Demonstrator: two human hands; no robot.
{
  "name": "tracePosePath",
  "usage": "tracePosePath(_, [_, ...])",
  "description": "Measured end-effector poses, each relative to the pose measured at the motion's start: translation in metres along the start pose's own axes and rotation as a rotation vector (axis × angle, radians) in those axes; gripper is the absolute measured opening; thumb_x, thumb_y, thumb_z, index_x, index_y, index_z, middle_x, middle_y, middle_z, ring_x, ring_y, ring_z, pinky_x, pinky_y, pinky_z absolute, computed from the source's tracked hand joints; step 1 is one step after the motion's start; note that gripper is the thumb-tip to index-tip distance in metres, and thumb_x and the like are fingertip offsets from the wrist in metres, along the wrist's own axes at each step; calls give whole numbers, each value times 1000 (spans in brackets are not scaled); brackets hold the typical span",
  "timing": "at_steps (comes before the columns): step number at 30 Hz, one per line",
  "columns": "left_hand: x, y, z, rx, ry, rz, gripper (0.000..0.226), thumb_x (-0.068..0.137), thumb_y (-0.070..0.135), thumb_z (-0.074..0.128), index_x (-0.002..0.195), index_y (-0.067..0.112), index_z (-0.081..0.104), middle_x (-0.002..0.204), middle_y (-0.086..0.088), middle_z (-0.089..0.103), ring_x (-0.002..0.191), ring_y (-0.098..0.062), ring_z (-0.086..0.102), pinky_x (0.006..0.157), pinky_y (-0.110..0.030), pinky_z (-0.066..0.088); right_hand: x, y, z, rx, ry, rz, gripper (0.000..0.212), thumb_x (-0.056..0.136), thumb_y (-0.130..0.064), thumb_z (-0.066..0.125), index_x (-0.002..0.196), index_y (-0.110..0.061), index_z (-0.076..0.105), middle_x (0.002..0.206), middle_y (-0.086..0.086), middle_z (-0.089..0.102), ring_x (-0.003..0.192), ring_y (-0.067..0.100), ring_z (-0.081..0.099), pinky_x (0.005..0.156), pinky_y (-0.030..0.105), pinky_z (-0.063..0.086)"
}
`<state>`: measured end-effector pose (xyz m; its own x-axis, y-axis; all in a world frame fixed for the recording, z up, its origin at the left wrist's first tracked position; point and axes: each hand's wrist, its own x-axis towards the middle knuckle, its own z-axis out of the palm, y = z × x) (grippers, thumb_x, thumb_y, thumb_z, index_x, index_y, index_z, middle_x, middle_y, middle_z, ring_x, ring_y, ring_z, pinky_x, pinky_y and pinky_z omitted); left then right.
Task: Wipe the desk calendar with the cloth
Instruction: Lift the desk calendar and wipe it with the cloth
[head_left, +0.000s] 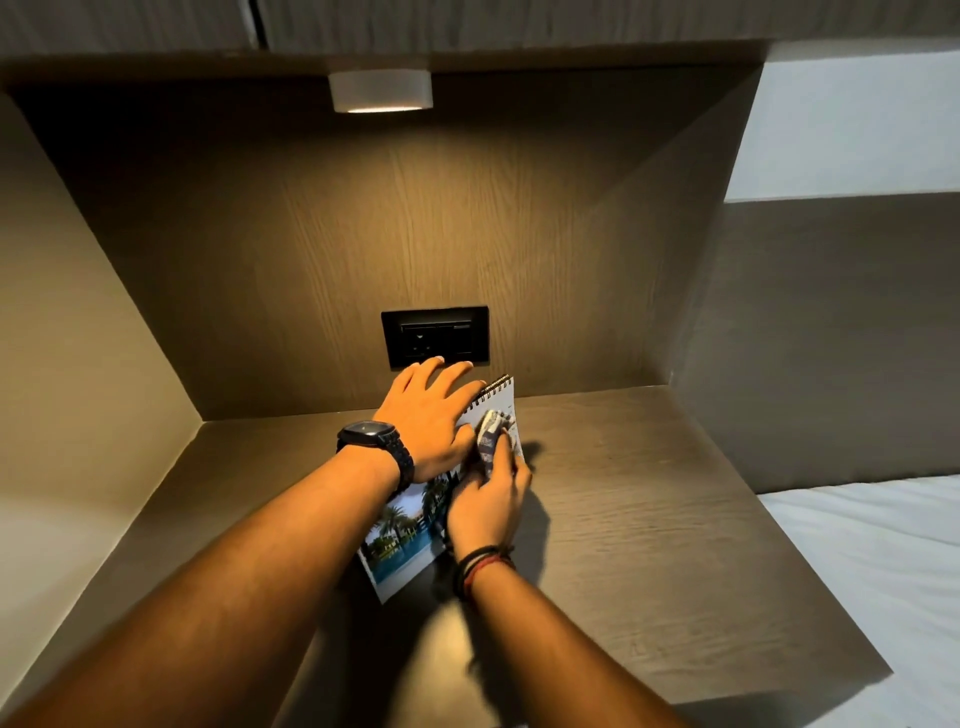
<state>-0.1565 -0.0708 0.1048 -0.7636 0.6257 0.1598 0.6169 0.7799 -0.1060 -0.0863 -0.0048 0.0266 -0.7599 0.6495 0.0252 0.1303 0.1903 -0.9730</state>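
A spiral-bound desk calendar (400, 545) with a palm-and-pool photo stands on the dark wooden shelf (649, 519), its binding at the top far end. My left hand (431, 415), with a black watch on the wrist, grips the calendar near the spiral binding, thumb on its front face. My right hand (488, 499) presses a small crumpled patterned cloth (491, 431) against the white upper part of the page. My hands hide the middle of the calendar.
A black wall socket (436, 335) sits in the back panel just behind my left hand. A round lamp (382, 91) shines under the overhead cabinet. Side walls close the niche at left. A white bed (883, 561) lies to the right.
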Motion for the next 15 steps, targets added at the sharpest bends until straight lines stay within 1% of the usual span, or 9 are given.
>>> tracePosePath(2, [0,0,-1,15,-2,-1,68,81,49,21,146,27,23,158,-3,17,143,-28,8,115,-46,5,-16,9,3,-12,-38,-49,61,87,-1,50,142,-25,36,151,4,31,127,28,47,107,40,43])
tracePosePath(4, [0,0,0,33,-1,2,66,83,49,23,146,27,22,158,-4,16,143,-28,7,116,-46,5,-23,19,2,-40,-68,-70,65,87,0,51,143,-26,34,151,2,31,131,26,43,111,39,39])
tracePosePath(5, [0,0,1,42,2,5,64,86,48,26,146,27,22,158,-4,16,144,-29,7,116,-47,5,-21,21,1,-40,-73,-68,66,86,1,50,143,-26,33,150,3,32,131,26,44,110,37,40])
tracePosePath(7, [0,0,2,46,4,4,60,90,47,32,146,28,21,158,-4,15,144,-29,7,116,-47,5,-8,17,-3,-16,-60,-17,66,87,4,46,143,-26,33,149,6,33,125,25,48,103,31,43])
tracePosePath(8, [0,0,1,42,0,1,60,90,46,33,146,28,21,158,-4,15,144,-29,7,115,-47,5,-1,12,-4,3,-42,25,63,88,3,45,143,-26,34,149,7,34,123,27,50,100,31,44])
tracePosePath(10, [0,1,1,31,-9,-3,60,90,46,33,146,28,20,158,-4,15,143,-30,8,115,-47,7,10,3,-4,26,-8,63,57,90,-1,43,142,-24,38,148,9,34,124,30,50,101,39,47])
tracePosePath(12, [-1,1,1,20,-10,-6,61,90,47,33,146,28,20,159,-4,15,143,-31,10,115,-46,10,6,-1,-2,24,-7,9,56,90,-2,45,141,-24,38,149,7,33,126,30,48,103,44,47])
tracePosePath(13, [-1,1,1,16,-10,-6,61,90,47,33,147,28,19,159,-4,15,142,-32,11,115,-46,11,-2,3,0,21,-23,-36,57,89,-2,46,141,-24,38,150,5,32,127,28,48,105,41,45])
tracePosePath(15, [0,1,1,8,-17,-8,62,90,46,33,147,28,18,159,-4,14,141,-33,13,114,-46,14,-20,15,1,-3,-69,-99,60,88,-2,50,142,-24,36,150,2,32,130,24,45,109,32,38])
